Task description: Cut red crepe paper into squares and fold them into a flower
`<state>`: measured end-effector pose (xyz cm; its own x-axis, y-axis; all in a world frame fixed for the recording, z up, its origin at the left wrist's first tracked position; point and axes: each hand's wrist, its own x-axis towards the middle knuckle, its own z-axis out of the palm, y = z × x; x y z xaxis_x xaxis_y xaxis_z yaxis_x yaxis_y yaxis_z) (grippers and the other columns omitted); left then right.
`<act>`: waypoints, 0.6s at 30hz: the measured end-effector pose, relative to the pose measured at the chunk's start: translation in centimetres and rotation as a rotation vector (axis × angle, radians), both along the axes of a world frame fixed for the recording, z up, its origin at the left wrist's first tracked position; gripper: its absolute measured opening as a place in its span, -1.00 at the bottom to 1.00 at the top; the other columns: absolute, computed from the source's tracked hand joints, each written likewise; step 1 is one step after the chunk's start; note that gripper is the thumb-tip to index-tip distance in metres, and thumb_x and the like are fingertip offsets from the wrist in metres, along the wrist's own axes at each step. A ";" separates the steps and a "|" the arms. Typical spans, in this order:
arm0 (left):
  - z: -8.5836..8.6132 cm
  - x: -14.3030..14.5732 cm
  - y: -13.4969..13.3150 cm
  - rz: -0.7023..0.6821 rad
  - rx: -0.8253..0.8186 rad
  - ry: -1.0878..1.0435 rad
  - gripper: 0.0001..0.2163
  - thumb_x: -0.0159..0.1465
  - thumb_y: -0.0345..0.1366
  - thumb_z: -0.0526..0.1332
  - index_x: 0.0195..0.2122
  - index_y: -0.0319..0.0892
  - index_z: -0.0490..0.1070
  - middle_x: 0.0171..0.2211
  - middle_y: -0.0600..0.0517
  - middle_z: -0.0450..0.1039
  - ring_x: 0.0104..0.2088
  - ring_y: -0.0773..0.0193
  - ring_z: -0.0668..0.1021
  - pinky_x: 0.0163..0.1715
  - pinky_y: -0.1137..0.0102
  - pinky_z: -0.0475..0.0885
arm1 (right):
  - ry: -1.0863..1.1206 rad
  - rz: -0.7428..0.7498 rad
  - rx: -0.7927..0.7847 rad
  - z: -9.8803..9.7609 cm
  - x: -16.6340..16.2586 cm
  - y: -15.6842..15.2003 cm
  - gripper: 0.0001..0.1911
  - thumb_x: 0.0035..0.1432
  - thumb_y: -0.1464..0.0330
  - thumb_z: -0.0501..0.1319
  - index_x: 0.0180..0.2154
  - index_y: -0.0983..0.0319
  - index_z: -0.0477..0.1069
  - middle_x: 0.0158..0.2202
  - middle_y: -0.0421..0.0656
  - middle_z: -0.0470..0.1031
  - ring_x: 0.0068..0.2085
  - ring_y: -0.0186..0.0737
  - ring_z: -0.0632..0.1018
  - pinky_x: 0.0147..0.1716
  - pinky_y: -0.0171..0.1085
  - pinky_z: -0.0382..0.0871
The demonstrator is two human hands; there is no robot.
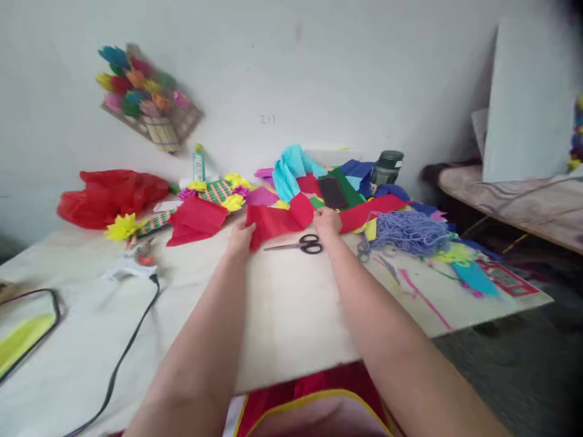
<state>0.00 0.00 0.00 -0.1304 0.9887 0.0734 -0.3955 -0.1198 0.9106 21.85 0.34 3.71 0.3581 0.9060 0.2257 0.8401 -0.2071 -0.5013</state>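
Red, creased strip of thin paper (pixel 276 223) spans the space between both hands: the left hand (pixel 241 238) pinches its near left edge, the right hand (pixel 327 222) pinches farther right, just beyond black-handled metal scissors (pixel 302 245).

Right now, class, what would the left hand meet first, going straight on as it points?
Past the red paper strip it holds, the left hand would probably meet pink paper; depth unclear.

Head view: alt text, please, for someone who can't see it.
A person's left hand and right hand hold a red strip between them at a pale table. Scissors lie nearer the person; bluish yarn is to the right, a white corded tool to the left.
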 end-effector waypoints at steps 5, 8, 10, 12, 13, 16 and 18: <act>0.2 0.0 -0.1 -0.060 0.021 0.041 -0.79 -0.08 -0.42 0.25 -0.36 -0.27 0.44 -0.47 -0.02 0.51 -0.49 0.26 0.53 -0.47 0.42 0.41 | -0.279 0.096 0.264 1.0 -1.5 -0.9 -0.68 0.11 0.38 0.05 -0.11 0.30 0.41 -0.07 0.06 0.41 -0.03 0.00 0.35 -0.09 -0.12 0.19; 0.2 0.0 -0.1 -0.063 -0.002 0.078 -0.85 -0.05 -0.41 0.24 -0.40 -0.28 0.43 -0.49 -0.04 0.51 -0.51 0.26 0.53 -0.49 0.43 0.39 | -0.351 0.209 0.330 1.1 -2.7 -0.4 -0.65 0.10 0.43 0.05 -0.06 0.28 0.37 0.04 0.04 0.34 0.02 -0.01 0.31 -0.03 -0.10 0.12; 0.3 0.0 -0.1 -0.047 -0.008 0.089 -0.86 -0.04 -0.41 0.24 -0.41 -0.29 0.43 -0.50 -0.04 0.51 -0.52 0.27 0.52 -0.49 0.43 0.39 | -0.379 0.284 0.348 1.0 -3.5 0.2 -0.61 0.10 0.44 0.06 0.00 0.25 0.32 0.10 0.00 0.29 0.05 -0.03 0.28 0.00 -0.11 0.10; 0.2 0.0 0.0 -0.035 -0.009 0.085 -0.85 -0.04 -0.41 0.24 -0.40 -0.29 0.43 -0.50 -0.03 0.50 -0.53 0.28 0.51 -0.48 0.43 0.39 | -0.396 0.345 0.322 0.8 -4.2 1.1 -0.59 0.11 0.42 0.06 0.04 0.24 0.28 0.12 -0.01 0.26 0.06 -0.03 0.28 0.00 -0.11 0.10; 0.2 -0.1 0.0 -0.035 -0.011 0.082 -0.85 -0.04 -0.41 0.24 -0.39 -0.29 0.42 -0.50 -0.03 0.50 -0.53 0.29 0.51 -0.48 0.43 0.39 | -0.399 0.363 0.294 0.7 -4.5 1.6 -0.60 0.12 0.39 0.07 0.03 0.24 0.28 0.11 0.00 0.28 0.05 -0.03 0.29 0.00 -0.11 0.11; 0.0 0.0 0.1 -0.038 -0.016 0.083 -0.82 -0.04 -0.40 0.25 -0.37 -0.29 0.42 -0.50 -0.02 0.50 -0.55 0.30 0.51 -0.51 0.45 0.38 | -0.399 0.382 0.169 0.6 -5.2 3.1 -0.64 0.16 0.28 0.06 -0.03 0.26 0.35 -0.03 0.03 0.40 0.01 0.00 0.34 -0.01 -0.09 0.13; 0.1 0.0 0.1 -0.031 -0.022 0.081 -0.83 -0.04 -0.40 0.24 -0.37 -0.29 0.42 -0.50 -0.02 0.50 -0.55 0.30 0.50 -0.53 0.46 0.37 | -0.401 0.410 0.057 0.6 -5.5 4.2 -0.64 0.17 0.24 0.04 -0.07 0.24 0.39 -0.10 0.01 0.45 0.00 0.01 0.36 0.00 -0.08 0.13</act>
<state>0.02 0.08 0.10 -0.0938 0.9937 0.0609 -0.3239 -0.0883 0.9420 16.35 4.49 4.27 -0.1432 0.9350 0.3244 0.9728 0.1933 -0.1277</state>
